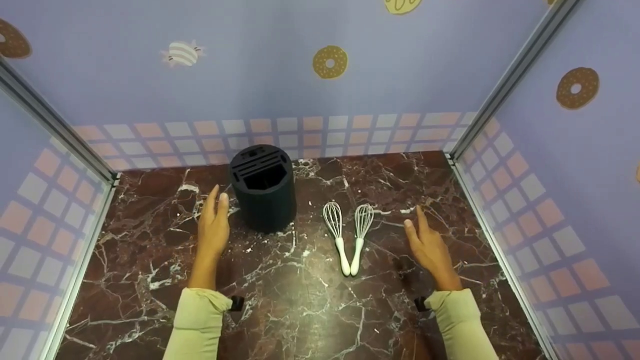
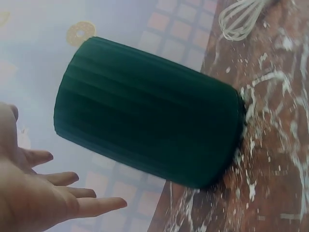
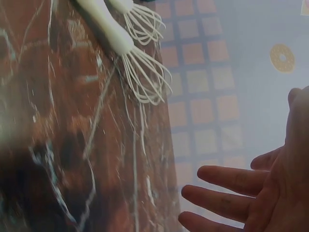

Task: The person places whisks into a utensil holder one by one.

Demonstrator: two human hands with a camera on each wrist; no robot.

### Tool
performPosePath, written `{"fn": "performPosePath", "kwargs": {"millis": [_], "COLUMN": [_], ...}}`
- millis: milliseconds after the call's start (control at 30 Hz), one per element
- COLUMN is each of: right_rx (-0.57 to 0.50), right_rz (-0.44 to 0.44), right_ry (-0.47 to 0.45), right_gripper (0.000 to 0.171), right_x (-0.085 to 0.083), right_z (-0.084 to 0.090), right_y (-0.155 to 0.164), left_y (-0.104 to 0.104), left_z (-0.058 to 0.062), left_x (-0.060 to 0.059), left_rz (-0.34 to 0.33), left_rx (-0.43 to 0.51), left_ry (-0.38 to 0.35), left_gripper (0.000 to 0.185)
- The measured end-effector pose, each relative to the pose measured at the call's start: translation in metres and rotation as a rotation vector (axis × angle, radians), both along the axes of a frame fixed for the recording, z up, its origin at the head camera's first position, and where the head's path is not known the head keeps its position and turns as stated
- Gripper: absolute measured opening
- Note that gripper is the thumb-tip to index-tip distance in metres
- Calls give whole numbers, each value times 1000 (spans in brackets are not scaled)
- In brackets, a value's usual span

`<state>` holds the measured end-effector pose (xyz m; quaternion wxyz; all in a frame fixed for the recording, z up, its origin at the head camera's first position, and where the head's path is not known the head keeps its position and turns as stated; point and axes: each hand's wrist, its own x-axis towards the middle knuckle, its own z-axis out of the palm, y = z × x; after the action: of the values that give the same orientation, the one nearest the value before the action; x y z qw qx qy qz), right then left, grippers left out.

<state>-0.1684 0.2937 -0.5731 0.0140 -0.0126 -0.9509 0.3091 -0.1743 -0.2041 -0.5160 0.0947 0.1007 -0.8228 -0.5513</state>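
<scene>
both hands hovered open and empty over the marble tabletop (image 1: 300, 310), the left hand (image 1: 214, 227) beside the dark holder (image 1: 263, 187), the right hand (image 1: 429, 247) near two whisks (image 1: 348, 235); it seemed best to grip one white handle squarely.

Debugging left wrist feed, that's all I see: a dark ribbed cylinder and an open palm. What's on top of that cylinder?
Observer: The dark holder stands upright; its top has narrow slots and one larger opening, with nothing in them that I can see.
Operator: Is the left hand touching it?
Observer: No. The left hand hovers just beside it, fingers straight, a gap between them.
Operator: I see one whisk head at my frame edge. Only one?
Observer: Two whisks lie side by side on the marble table, white handles toward the person.
Operator: Right hand?
Observer: The right hand is open beside the whisks, holding nothing.
</scene>
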Motion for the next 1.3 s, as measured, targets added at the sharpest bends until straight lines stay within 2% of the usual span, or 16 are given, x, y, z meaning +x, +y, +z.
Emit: {"fn": "performPosePath", "kwargs": {"millis": [233, 400, 467, 533, 733, 900, 1200, 1300], "right_rx": [-149, -363, -428, -448, -417, -400, -472, -423], "right_rz": [-73, -129, -145, -153, -155, -157, -141, -139], "right_ry": [7, -63, -103, -126, -135, -133, -102, -96], "right_gripper": [69, 69, 72, 74, 78, 75, 65, 64], "right_x": [-3, -6, -7, -8, -11, -11, -9, -8], "right_z": [-7, -12, -14, -17, -29, -40, -52, -56], "right_y": [-14, -28, -34, -39, -56, -69, -90, -95], "left_y": [14, 21, 23, 25, 28, 29, 28, 28], "left_z": [7, 8, 8, 7, 4, 2, 2, 2], "left_x": [-15, -28, -33, -39, -50, -52, -52, -53], "left_rz": [-3, 36, 61, 82, 104, 97, 55, 49], "left_rx": [233, 365, 372, 372, 359, 341, 333, 330], "left_ry": [-57, -110, -113, -106, -83, -108, -127, -140], "left_gripper": [71, 72, 72, 71, 67, 64, 63, 63]}}
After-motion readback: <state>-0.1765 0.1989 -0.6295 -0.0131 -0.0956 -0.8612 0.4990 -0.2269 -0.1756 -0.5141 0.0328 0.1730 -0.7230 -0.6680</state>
